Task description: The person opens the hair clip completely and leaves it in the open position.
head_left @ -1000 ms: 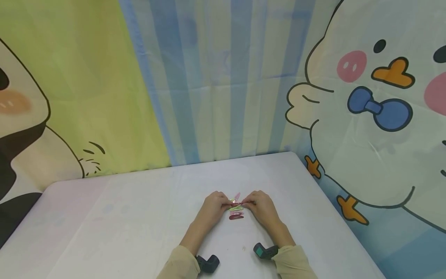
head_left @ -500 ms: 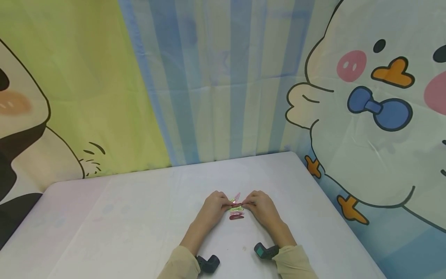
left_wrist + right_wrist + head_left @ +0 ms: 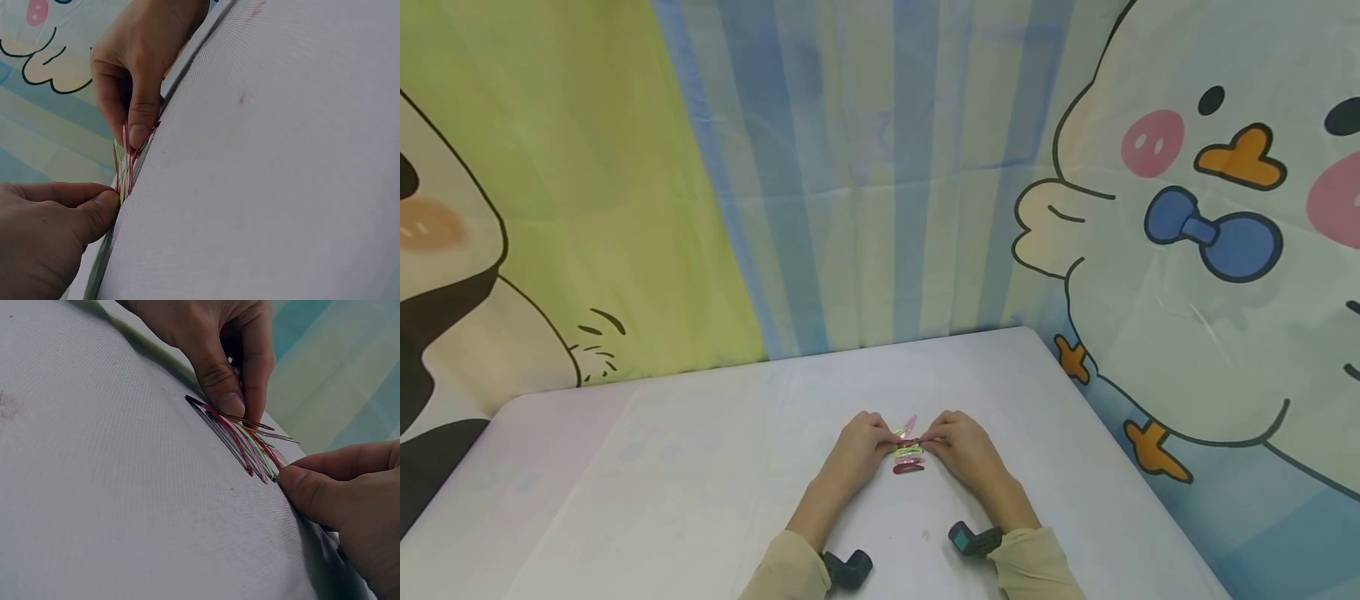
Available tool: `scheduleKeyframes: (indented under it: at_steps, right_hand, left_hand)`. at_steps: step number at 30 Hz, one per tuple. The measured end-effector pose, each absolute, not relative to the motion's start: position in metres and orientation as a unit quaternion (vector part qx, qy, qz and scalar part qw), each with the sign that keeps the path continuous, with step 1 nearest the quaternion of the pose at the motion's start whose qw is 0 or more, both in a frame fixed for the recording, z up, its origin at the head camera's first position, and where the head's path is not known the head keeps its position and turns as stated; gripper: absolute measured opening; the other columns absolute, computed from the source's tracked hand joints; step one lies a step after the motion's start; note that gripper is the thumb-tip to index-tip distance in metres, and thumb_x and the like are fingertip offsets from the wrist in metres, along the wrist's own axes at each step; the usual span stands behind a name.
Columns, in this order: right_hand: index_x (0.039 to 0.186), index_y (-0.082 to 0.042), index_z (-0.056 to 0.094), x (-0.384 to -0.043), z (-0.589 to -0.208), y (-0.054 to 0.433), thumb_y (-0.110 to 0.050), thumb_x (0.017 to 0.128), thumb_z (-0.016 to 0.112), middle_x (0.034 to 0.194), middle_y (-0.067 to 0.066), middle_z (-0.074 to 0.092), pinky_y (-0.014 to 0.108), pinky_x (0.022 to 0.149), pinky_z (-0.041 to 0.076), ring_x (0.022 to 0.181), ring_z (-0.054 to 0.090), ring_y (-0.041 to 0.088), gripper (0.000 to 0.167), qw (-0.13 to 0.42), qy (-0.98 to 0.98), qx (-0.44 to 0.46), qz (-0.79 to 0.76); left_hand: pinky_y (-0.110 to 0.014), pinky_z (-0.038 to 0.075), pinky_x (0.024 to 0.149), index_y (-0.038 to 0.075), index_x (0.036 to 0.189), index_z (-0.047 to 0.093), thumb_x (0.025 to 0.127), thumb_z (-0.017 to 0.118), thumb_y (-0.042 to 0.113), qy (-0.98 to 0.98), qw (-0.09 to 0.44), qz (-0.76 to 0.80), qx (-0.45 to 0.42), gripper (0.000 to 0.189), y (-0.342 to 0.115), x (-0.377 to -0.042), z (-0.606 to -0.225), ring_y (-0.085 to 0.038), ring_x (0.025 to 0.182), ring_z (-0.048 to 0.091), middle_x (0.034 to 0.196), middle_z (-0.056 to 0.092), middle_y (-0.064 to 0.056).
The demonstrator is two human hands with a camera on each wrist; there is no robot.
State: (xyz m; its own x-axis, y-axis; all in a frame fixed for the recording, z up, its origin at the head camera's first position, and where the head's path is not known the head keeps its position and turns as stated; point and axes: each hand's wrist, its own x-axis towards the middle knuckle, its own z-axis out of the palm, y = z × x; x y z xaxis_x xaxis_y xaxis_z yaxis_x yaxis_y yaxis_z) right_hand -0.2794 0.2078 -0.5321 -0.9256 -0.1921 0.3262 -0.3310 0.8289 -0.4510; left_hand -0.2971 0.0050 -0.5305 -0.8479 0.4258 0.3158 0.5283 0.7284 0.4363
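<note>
Several slim snap hair clips lie in a short column on the white table. My left hand and right hand face each other over it, thumb and forefinger pinching opposite ends of a red hair clip. Below it are a green clip, a pink clip and a dark red clip. Beyond it a pink clip lies slanted. In the right wrist view the clips fan out between both hands' fingertips; which one each finger touches is partly hidden there.
The white table extends widely to the left and towards the back. Behind it hangs a cartoon-printed curtain. A dark wrist device sits by the left sleeve and another device by the right.
The red clip between my fingers has shifted slightly nearer to me and lies straighter across the column. Both hands have hardly moved.
</note>
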Motion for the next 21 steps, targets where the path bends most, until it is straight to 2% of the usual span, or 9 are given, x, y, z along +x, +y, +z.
scheduleKeyframes:
  at_steps: [10,16,21]
  right_hand:
    - [0.079,-0.024,0.075,-0.279,-0.532,0.208,-0.019,0.078,0.077,0.083,-0.016,0.062,0.027,0.076,0.049,0.082,0.055,0.004,0.005,0.135,-0.945,0.142,0.263]
    - [0.085,-0.025,0.075,-0.282,-0.535,0.209,-0.019,0.079,0.076,0.081,-0.018,0.062,0.028,0.076,0.049,0.081,0.055,0.002,0.007,0.125,-0.946,0.129,0.269]
    - [0.092,-0.022,0.074,-0.283,-0.534,0.211,-0.018,0.083,0.073,0.084,-0.015,0.064,0.027,0.074,0.049,0.078,0.055,0.002,0.010,0.115,-0.944,0.109,0.291]
  left_hand:
    - [-0.018,0.043,0.066,0.018,0.091,0.078,0.082,0.074,0.017,-0.926,0.102,-0.256,-0.259,0.010,0.004,-0.296,-0.528,-0.005,0.078,0.049,0.083,0.062,0.008]
    - [-0.026,0.047,0.073,0.018,0.098,0.075,0.084,0.072,0.019,-0.928,0.123,-0.267,-0.229,0.015,-0.009,-0.301,-0.524,-0.008,0.083,0.053,0.088,0.063,0.007]
    - [-0.030,0.049,0.078,0.019,0.099,0.075,0.085,0.072,0.020,-0.934,0.099,-0.285,-0.190,0.014,-0.023,-0.308,-0.521,-0.009,0.087,0.055,0.090,0.064,0.008]
